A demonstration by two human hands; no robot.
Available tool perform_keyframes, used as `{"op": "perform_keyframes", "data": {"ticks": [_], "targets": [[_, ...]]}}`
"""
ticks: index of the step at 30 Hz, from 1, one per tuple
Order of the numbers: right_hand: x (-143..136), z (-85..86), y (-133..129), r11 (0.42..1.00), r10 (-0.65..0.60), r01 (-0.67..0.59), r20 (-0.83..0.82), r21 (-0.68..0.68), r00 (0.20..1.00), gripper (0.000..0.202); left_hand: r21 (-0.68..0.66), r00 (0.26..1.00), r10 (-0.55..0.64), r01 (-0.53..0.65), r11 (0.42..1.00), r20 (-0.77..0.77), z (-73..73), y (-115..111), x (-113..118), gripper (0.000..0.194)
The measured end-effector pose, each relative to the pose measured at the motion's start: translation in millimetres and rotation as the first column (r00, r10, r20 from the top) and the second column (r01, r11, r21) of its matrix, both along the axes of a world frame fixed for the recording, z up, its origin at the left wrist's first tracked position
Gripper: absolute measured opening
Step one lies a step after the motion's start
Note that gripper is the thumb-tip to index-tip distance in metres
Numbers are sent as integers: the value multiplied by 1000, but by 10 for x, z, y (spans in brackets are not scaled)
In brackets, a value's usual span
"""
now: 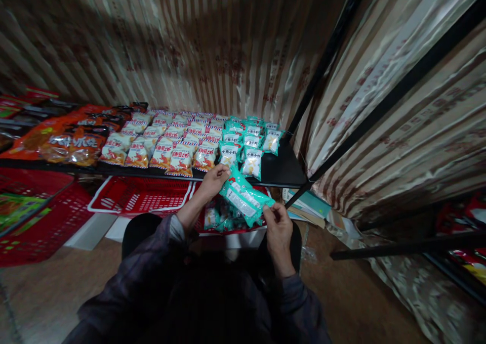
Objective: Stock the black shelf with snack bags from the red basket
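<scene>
A teal snack packet (246, 198) is stretched between my hands, its printed back towards me. My left hand (215, 181) pinches its upper left end, and my right hand (278, 227) grips the lower right end. Just beyond it, rows of teal and white snack packets (252, 161) stand on the black shelf (283, 168). Below the held packet, a red basket (200, 224) holds more teal packets (224, 217), partly hidden by the one I hold and by my left forearm.
White and orange snack packets (179, 159) fill the shelf's middle, with orange bags (78, 144) further left. An empty-looking red basket (144, 195) sits under the shelf edge; another red basket (49, 227) stands left. Black metal posts (330, 55) and striped curtain (212, 45) bound the right and back.
</scene>
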State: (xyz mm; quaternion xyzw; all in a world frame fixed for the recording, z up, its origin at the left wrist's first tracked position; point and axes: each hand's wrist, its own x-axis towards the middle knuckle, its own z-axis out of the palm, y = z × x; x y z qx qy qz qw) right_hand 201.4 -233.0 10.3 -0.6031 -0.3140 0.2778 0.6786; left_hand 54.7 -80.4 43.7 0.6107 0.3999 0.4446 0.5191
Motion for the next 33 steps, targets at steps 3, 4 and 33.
{"op": "perform_keyframes", "data": {"ticks": [3,4,33], "targets": [[30,-42,19,999,-24,26,-73,27,997,29,-35,998,-38,36,999,-56,38,-3,16,19],[39,-59,25,999,-30,34,-102,39,994,31,-52,996,-47,43,998,-71,45,-4,20,19],[25,-168,82,996,74,-55,-319,69,945,35,-372,929,-193,308,876,316,56,23,-216,38]]}}
